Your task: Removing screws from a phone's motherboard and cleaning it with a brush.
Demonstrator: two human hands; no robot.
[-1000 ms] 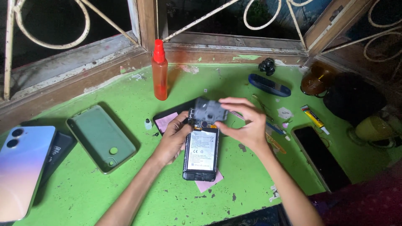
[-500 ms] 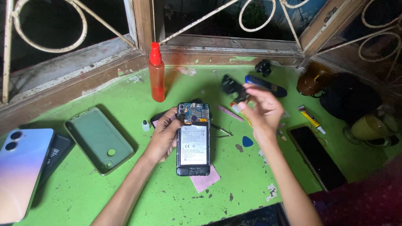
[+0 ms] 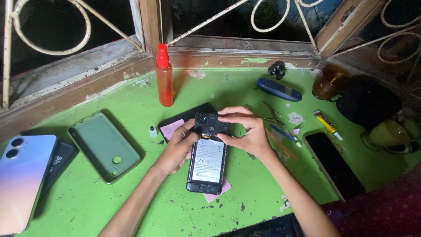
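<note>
Opened phone (image 3: 206, 164) is lying back-up on the green surface (image 3: 131, 206), back cover off, battery showing, a pink sheet (image 3: 219, 189) peeking out under its near end, likely padding for the screen side. A dark camera-area cover plate (image 3: 210, 125) is sitting over the phone's far end.

Right hand (image 3: 245, 131) is reaching over that plate, grip closed on it, fingertips across its top edge and thumb under, apparently seating or lifting it. Left hand (image 3: 180, 147) is cupping the phone's left edge near the plate, thumb touching the plate's corner, grip closed on the phone, probably bracing it so it is not sliding.

Just behind the phone: a second dark phone body (image 3: 184, 118) with a pink patch. Farther behind, by the window frame (image 3: 149, 26): an orange squeeze bottle (image 3: 165, 79), standing upright. Left of the phone: a green case (image 3: 104, 147), then a pastel back cover (image 3: 22, 180) overlapping a dark slab. Right of the phone: tweezers (image 3: 272, 115), a blue pen-like tool (image 3: 283, 133), a small yellow tube (image 3: 325, 122), a black screen panel (image 3: 333, 164), all within reach of the right hand. Far right behind the phone: a blue keypad handset (image 3: 279, 89).
</note>
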